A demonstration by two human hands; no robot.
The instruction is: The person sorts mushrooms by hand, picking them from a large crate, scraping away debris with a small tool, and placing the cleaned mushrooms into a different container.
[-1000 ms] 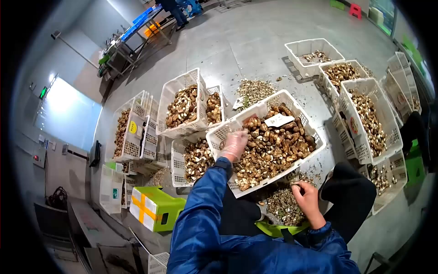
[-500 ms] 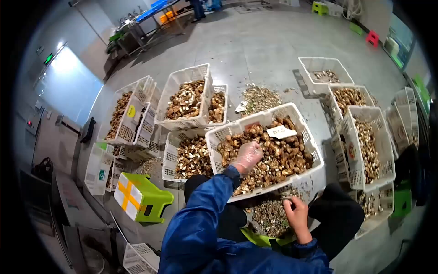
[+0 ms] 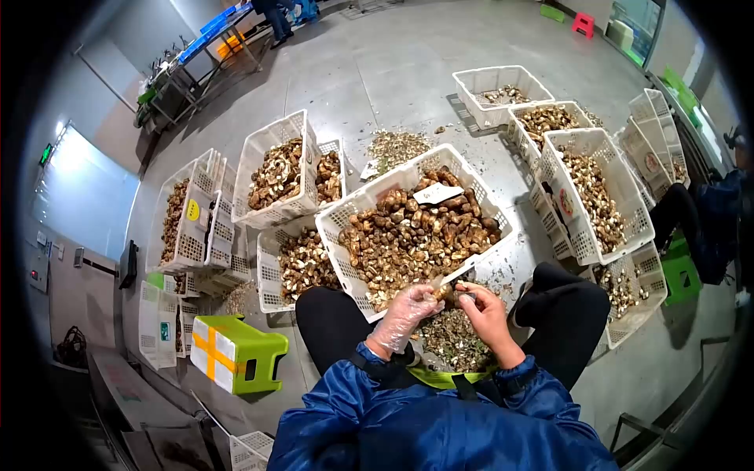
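My left hand (image 3: 406,315), in a clear plastic glove, pinches a pale brown mushroom (image 3: 444,293) over the near edge of a white crate (image 3: 503,233). Close beside it, my bare right hand (image 3: 487,318) is closed, with something small and dark at its fingertips that I cannot make out. The crate is tilted toward me and holds many brown mushrooms (image 3: 408,239), with a white tag (image 3: 437,193) lying on them. Below my hands, a heap of trimmings (image 3: 454,341) lies on the floor between my legs.
More white crates of mushrooms stand on the left (image 3: 271,212) and right (image 3: 597,255). A green stool (image 3: 255,357) is at my left. Beyond the big crate lies another pile of scraps (image 3: 397,149). A person in dark clothes (image 3: 715,212) sits at the far right.
My left hand has come back from the mushrooms in the crate with one mushroom in its fingers. My right hand has risen to meet it. The view has shifted.
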